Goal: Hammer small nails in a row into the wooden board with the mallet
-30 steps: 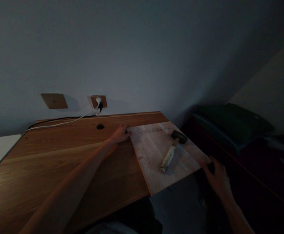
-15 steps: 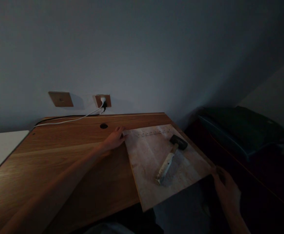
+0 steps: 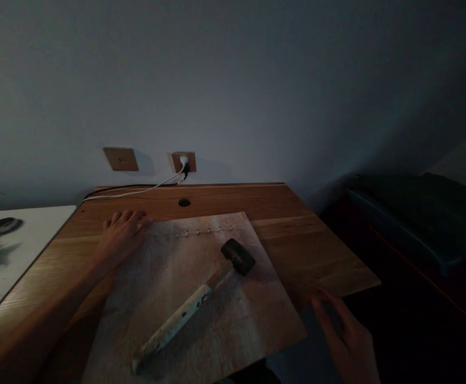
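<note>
A wooden board (image 3: 144, 298) lies on the desk, its near part reaching past the front edge. Several small nails (image 3: 198, 232) stand in a row along its far side. On top rests a hammer (image 3: 180, 314) with a dark head and a worn, pale-coated handle pointing toward me at the left. My left hand (image 3: 123, 232) is at the board's far left corner, fingers apart over the desk, with the thumb side against the corner. Off the board's near right corner, my right hand (image 3: 348, 336) is open and holds nothing, thumb and forefinger apart.
The wooden desk (image 3: 316, 250) has a round cable hole (image 3: 184, 202) at the back. White and black cables (image 3: 148, 190) run to a wall socket (image 3: 190, 161). A white surface (image 3: 48, 224) with a dark round item (image 3: 4, 225) adjoins at left. A dark cushion-like shape (image 3: 412, 213) lies at right.
The board has moved left and nearer, carrying the hammer, whose handle now slants more to the left. My right hand has come off the board's corner. The left hand has shifted left and opened.
</note>
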`<action>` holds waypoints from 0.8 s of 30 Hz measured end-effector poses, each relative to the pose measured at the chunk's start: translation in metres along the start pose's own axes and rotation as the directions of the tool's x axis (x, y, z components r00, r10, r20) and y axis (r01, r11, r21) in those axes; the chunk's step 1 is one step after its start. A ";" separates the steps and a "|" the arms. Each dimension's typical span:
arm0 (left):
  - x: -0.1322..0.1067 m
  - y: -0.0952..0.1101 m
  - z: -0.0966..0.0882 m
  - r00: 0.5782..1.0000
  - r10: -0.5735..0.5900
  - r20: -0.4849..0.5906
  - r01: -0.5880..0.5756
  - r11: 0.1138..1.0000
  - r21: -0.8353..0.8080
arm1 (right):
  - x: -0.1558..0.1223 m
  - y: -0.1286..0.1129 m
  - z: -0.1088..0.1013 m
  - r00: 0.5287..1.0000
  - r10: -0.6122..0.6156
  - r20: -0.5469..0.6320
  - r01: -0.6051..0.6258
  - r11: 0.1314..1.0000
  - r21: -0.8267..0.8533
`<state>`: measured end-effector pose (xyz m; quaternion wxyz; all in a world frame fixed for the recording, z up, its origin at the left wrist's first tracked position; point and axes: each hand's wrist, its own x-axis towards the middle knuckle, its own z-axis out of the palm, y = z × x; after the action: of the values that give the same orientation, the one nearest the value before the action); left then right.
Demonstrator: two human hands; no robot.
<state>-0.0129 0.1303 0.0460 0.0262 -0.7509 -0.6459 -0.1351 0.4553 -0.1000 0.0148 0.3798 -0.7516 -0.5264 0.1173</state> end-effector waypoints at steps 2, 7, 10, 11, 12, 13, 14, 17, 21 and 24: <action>-0.002 0.007 -0.001 0.998 0.049 -0.026 -0.051 0.995 -0.088 | 0.017 -0.024 0.009 0.979 -0.199 0.048 0.200 0.979 -0.025; -0.007 0.019 0.010 0.971 0.240 -0.019 -0.232 0.913 -0.335 | 0.048 -0.102 0.042 0.659 -0.668 0.347 0.717 0.697 -0.021; -0.011 0.016 0.017 0.949 0.313 -0.022 -0.300 0.886 -0.353 | 0.052 -0.133 0.067 0.458 -0.719 0.522 0.861 0.505 -0.059; -0.013 0.015 0.018 0.946 0.323 -0.022 -0.309 0.881 -0.358 | 0.052 -0.137 0.075 0.416 -0.720 0.556 0.885 0.461 -0.065; -0.014 0.013 0.018 0.945 0.325 -0.019 -0.309 0.877 -0.367 | 0.052 -0.138 0.083 0.389 -0.721 0.574 0.900 0.430 -0.069; -0.015 0.012 0.018 0.947 0.320 -0.013 -0.301 0.875 -0.379 | 0.052 -0.138 0.089 0.372 -0.724 0.580 0.909 0.410 -0.072; -0.016 0.011 0.017 0.949 0.315 -0.005 -0.292 0.873 -0.391 | 0.052 -0.135 0.093 0.365 -0.733 0.574 0.914 0.399 -0.072; -0.018 0.011 0.015 0.955 0.295 0.017 -0.260 0.868 -0.424 | 0.056 -0.126 0.097 0.377 -0.752 0.541 0.912 0.404 -0.075; -0.019 0.010 0.013 0.960 0.278 0.027 -0.238 0.864 -0.444 | 0.062 -0.118 0.085 0.408 -0.723 0.558 0.898 0.428 -0.102; -0.018 0.007 0.012 0.961 0.274 0.041 -0.229 0.868 -0.440 | 0.064 -0.117 0.075 0.412 -0.704 0.579 0.885 0.459 -0.071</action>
<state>-0.0060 0.1140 0.0307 -0.1561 -0.8218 -0.4969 -0.2311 0.3568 0.0087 0.0594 0.0996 -0.4028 -0.9099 -0.0041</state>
